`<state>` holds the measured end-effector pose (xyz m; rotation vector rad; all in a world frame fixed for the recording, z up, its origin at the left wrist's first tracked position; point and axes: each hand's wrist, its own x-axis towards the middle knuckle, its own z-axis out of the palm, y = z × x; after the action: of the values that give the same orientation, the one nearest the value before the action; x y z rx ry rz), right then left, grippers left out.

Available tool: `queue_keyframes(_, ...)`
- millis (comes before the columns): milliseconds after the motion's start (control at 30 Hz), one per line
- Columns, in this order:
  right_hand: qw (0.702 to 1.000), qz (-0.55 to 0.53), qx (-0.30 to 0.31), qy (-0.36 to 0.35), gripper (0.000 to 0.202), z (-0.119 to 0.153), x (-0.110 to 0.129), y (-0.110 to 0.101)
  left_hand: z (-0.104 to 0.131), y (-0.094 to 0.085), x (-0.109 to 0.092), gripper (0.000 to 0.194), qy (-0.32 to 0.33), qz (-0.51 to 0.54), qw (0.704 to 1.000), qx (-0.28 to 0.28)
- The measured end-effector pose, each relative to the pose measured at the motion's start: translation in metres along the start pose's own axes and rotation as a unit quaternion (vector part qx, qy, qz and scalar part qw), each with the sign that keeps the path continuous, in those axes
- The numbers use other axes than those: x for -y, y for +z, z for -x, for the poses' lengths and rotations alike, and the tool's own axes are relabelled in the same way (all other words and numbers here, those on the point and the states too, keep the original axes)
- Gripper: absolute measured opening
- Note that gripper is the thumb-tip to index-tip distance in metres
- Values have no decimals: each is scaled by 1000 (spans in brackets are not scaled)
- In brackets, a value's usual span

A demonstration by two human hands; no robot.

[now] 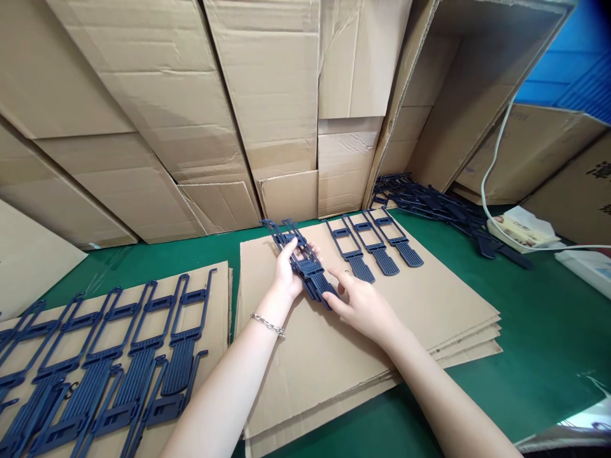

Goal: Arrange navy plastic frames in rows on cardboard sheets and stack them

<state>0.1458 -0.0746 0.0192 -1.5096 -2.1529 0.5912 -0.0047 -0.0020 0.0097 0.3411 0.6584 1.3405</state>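
Note:
My left hand (289, 270) is closed around a small stack of dark blue plastic frames (310, 270), its thumb lying across the top. Each frame has long thin rails, a crossbar and a ribbed, rounded paddle end. The stack is tilted, paddle ends toward me, above a cardboard sheet (363, 343). At those paddle ends, my right hand (360, 305) grips with thumb and index finger; its other fingers are curled and partly hidden. Just beyond it, three matching frames (379, 248) lie side by side on the cardboard.
Rows of similar frames (179, 362) cover another cardboard sheet at left. A loose heap of dark blue parts (439, 207) spills from an open carton (477, 83) at back right. A white cable (494, 152) hangs near a tissue pack (522, 229). Stacked cartons (267, 83) wall the green table's (548, 331) back.

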Motion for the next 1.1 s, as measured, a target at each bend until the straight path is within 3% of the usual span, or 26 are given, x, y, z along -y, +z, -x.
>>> queue_keyframes(167,999,-35,34,-6,60,2,2,6,2,2,0,32,-26,-16,999,15)
queue_keyframes(400,987,-162,6,20,51,-2,-1,13,0,2,1,40,-4,-11,1000,4)
queue_keyframes(533,978,-203,-8,40,47,-4,-1,10,-3,0,1,29,-21,-16,999,-19)
queue_keyframes(700,991,-110,-42,57,36,-5,0,6,-4,-1,4,24,-40,-35,997,-49)
queue_keyframes(900,992,59,-32,104,40,-4,3,11,-5,-3,12,18,23,-43,997,-65)
queue_keyframes(1100,985,130,-42,103,40,-5,-1,17,-7,-7,4,25,68,-10,990,-122)
